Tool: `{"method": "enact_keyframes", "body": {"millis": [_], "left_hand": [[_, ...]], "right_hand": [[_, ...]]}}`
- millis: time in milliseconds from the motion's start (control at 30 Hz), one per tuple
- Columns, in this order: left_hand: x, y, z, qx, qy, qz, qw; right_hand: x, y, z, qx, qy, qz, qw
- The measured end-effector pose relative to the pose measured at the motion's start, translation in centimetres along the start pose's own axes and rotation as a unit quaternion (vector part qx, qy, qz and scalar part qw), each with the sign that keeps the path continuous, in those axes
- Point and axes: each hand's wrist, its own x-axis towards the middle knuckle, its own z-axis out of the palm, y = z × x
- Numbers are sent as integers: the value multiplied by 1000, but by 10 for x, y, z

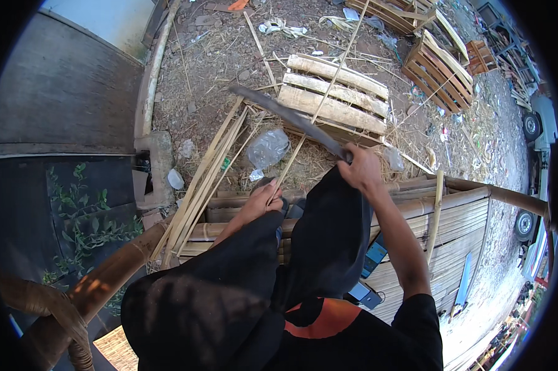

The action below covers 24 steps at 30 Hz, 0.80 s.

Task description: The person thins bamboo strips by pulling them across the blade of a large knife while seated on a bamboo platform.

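Observation:
My right hand (361, 168) is closed round the handle end of a machete (285, 116), above my right knee. Its long dark blade points away to the far left. A long, thin bamboo strip (293, 157) is gripped in my left hand (263, 201), between my knees. From there it slants up to the far right. Blade and strip cross in view; whether they touch I cannot tell. Left of my left hand, several split bamboo strips (208, 167) lean in a loose bundle against the bamboo seat edge. A crumpled clear plastic bag (268, 148) lies just beyond my left hand.
A pale slatted wooden crate (334, 86) lies ahead, with a browner crate (437, 74) farther right. I sit on a bamboo bench (458, 216); a blue-screened device (373, 256) rests beside my right thigh. A thick bamboo rail (121, 263) runs at left. Litter and straw cover the ground.

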Motion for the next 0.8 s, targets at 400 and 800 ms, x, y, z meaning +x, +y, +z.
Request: {"method": "enact_keyframes", "body": {"millis": [400, 800], "left_hand": [[-15, -3, -8, 12, -25, 41, 999], [3, 8, 6, 292, 40, 57, 954]], "right_hand": [[27, 18, -26, -69, 13, 69, 995], [-5, 57, -20, -7, 13, 156, 988]]}}
